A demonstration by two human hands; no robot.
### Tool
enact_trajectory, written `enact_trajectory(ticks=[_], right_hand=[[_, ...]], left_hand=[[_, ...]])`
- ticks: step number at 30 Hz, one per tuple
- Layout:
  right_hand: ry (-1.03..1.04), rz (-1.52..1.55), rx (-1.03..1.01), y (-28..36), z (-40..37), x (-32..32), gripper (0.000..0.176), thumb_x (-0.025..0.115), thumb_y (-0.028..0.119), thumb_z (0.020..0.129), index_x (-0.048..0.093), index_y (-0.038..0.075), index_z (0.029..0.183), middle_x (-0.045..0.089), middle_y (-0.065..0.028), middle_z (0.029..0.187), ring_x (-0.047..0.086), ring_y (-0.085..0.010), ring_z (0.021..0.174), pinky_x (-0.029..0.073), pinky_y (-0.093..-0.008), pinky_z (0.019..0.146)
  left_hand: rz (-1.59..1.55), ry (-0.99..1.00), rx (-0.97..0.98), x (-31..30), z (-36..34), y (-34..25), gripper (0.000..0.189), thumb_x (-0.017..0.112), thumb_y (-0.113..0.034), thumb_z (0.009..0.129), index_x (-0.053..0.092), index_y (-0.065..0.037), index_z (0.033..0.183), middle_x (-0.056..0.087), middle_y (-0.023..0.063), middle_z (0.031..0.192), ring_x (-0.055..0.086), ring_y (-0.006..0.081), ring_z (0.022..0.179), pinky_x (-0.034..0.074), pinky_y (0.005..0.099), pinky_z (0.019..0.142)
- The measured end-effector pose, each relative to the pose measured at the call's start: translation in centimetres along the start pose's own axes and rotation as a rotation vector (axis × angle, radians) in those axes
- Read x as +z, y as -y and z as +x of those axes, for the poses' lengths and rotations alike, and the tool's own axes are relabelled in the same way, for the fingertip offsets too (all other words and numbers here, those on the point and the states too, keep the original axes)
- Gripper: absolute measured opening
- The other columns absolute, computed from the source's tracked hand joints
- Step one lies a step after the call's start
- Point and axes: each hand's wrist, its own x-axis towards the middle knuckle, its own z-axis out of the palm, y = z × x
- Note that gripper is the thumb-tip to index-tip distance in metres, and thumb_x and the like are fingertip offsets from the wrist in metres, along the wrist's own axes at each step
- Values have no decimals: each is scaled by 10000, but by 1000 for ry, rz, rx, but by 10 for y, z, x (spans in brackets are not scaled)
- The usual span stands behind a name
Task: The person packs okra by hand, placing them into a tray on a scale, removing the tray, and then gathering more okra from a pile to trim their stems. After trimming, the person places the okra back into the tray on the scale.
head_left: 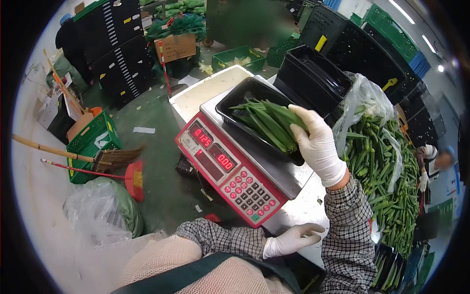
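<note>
My right hand (319, 142), in a white glove, curls its fingers round some okra pods at the near right end of a black plastic tray (226, 113). Green okra (267, 122) lies lengthwise in that tray, which rests on the metal pan of a red and white digital scale (230, 171). Red digits on its display (201, 138) read 0125, with 000 below. My left hand (293, 240), also gloved, hangs low beside the keypad corner with fingers stretched out and nothing in them.
A large heap of okra (387, 186) with clear plastic covers the right side. Stacked black trays (313, 73) stand behind the scale, beside a white foam box (210, 88). At left are a broom (117, 159), a red dustpan (133, 179) and a green crate (95, 142). A co-worker (443, 161) stands far right.
</note>
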Motion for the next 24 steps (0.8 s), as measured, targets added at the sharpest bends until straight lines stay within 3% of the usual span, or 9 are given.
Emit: enact_trajectory(ticks=[3, 6, 9, 13, 15, 19, 21, 23, 24], right_hand=[[-161, 280, 211, 3, 2, -10, 270, 558, -7, 850, 560, 20, 1119, 607, -69, 963, 568, -126, 861, 450, -237, 776], [-159, 493, 338, 4, 2, -30, 239, 550, 20, 867, 560, 17, 1106, 597, -45, 930, 540, -90, 847, 444, -222, 777], [-22, 282, 343, 4, -4, -31, 212, 562, 34, 863, 560, 10, 1074, 601, -42, 910, 543, -91, 821, 452, -225, 754], [26, -93, 112, 1, -1, -16, 243, 619, 83, 784, 574, 14, 1012, 625, -170, 858, 613, -303, 805, 486, -354, 728], [112, -219, 132, -2, 3, -9, 267, 627, 124, 763, 583, 31, 1010, 626, -180, 862, 600, -344, 824, 483, -406, 726], [156, -303, 103, -11, 8, 1, 280, 620, 116, 769, 583, 35, 1035, 611, -185, 943, 589, -335, 898, 479, -378, 764], [-26, -62, 143, -11, 10, -16, 273, 604, 85, 793, 576, 17, 1056, 619, -174, 922, 611, -281, 879, 475, -327, 771], [-120, 68, 244, 7, 6, -50, 275, 591, 65, 815, 563, -9, 1078, 622, -97, 894, 569, -131, 812, 453, -255, 724], [-109, 159, 458, 19, -2, -67, 276, 565, 39, 810, 558, -18, 1081, 610, -89, 873, 549, -107, 776, 439, -233, 699]], left_hand=[[16, -4, -3, -1, 1, -1, 381, 518, -235, 920, 475, -26, 1236, 552, 67, 1132, 506, 138, 1043, 400, 261, 910], [19, -32, -4, -2, 1, -4, 358, 521, -223, 914, 502, -27, 1213, 569, 62, 1101, 518, 127, 1006, 408, 251, 890], [16, -39, -33, -3, 6, 5, 339, 519, -216, 911, 521, -32, 1196, 582, 47, 1068, 528, 101, 955, 419, 232, 853], [35, -19, -66, -4, 7, 6, 330, 511, -231, 916, 528, -51, 1192, 587, 14, 1037, 523, 64, 882, 442, 200, 761], [13, -25, -99, -5, 7, 1, 317, 512, -233, 916, 535, -51, 1174, 585, 15, 1007, 521, 68, 872, 449, 200, 736], [-35, -14, -247, -8, 5, -9, 336, 512, -258, 918, 525, -63, 1191, 583, 9, 1015, 526, 67, 868, 466, 204, 710], [-54, 1, -273, -11, 6, -8, 369, 510, -280, 921, 508, -64, 1220, 581, 6, 1056, 532, 66, 876, 472, 209, 721], [-127, -11, -219, -12, 7, 2, 395, 513, -290, 920, 499, -40, 1225, 576, 26, 1085, 540, 85, 912, 471, 227, 769], [-148, 1, -186, -13, 8, 6, 421, 512, -301, 920, 478, -28, 1239, 568, 40, 1103, 540, 98, 931, 463, 237, 796]])
